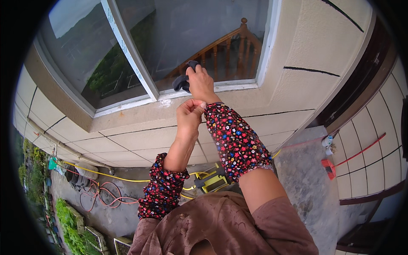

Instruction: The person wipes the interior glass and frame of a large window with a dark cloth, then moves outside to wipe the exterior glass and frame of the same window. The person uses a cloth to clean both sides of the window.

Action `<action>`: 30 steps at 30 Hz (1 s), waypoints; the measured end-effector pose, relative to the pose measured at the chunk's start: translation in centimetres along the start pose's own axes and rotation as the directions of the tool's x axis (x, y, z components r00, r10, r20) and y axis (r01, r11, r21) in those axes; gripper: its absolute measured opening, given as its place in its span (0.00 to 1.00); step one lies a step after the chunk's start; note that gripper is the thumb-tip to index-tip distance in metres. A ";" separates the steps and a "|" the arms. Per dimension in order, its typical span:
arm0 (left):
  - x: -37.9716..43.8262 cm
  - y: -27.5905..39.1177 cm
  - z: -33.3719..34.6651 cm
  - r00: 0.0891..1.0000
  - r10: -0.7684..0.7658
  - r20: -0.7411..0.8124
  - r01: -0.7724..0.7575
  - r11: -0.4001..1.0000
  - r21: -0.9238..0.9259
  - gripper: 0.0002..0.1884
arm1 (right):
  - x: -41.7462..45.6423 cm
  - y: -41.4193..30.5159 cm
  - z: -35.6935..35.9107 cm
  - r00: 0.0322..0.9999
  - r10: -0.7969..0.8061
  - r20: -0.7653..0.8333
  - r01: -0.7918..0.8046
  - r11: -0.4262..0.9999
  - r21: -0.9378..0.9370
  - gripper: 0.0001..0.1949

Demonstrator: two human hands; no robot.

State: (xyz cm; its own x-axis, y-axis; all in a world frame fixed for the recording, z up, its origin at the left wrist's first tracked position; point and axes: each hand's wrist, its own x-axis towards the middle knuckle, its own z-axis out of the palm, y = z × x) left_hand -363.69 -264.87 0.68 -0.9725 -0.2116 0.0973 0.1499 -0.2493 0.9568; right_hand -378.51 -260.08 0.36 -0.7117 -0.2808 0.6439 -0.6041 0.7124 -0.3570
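Observation:
My right hand [201,84] grips a dark grey cloth item [181,83] in front of the lower window pane, just above the sill; its exact kind cannot be told. My left hand [188,116] pinches the wrist cuff of the floral sleeve cover [237,137] on my right forearm. A matching floral sleeve cover [164,188] sits bunched on my left forearm, below the bare wrist. Both hands are close together before the sliding window [191,28], whose white frame [129,47] bears a strip of printed film.
Below the window runs the beige wall ledge [143,110]. A yellow-and-grey hose reel or pressure washer [210,183] stands on the concrete floor, with a coiled reddish hose [102,196] at left. A red long-handled dustpan [329,169] leans at right, near the dark doorway [353,73].

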 end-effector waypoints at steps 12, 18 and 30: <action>3.8 3.2 1.1 0.831 0.556 -0.021 -0.315 0.501 0.806 0.02 | 2.4 -0.8 -1.9 0.989 0.148 -0.002 -0.148 0.989 0.007 0.10; 0.7 1.1 -0.3 0.789 0.614 -0.015 -0.490 0.643 0.589 0.04 | 0.9 -2.2 -1.4 0.888 0.447 0.112 -0.403 0.637 0.657 0.17; -8.2 -2.6 0.3 0.928 0.317 0.196 -0.340 0.935 0.099 0.10 | 1.1 -2.4 -5.2 0.825 0.370 0.427 -0.131 -0.610 0.782 0.10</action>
State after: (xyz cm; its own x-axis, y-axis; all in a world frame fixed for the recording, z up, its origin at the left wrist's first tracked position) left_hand -356.19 -262.19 -2.48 -0.8899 -0.0903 0.4471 0.4533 -0.0675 0.8888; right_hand -376.00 -258.81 5.44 -0.9637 -0.2427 0.1110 0.1812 -0.9004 -0.3955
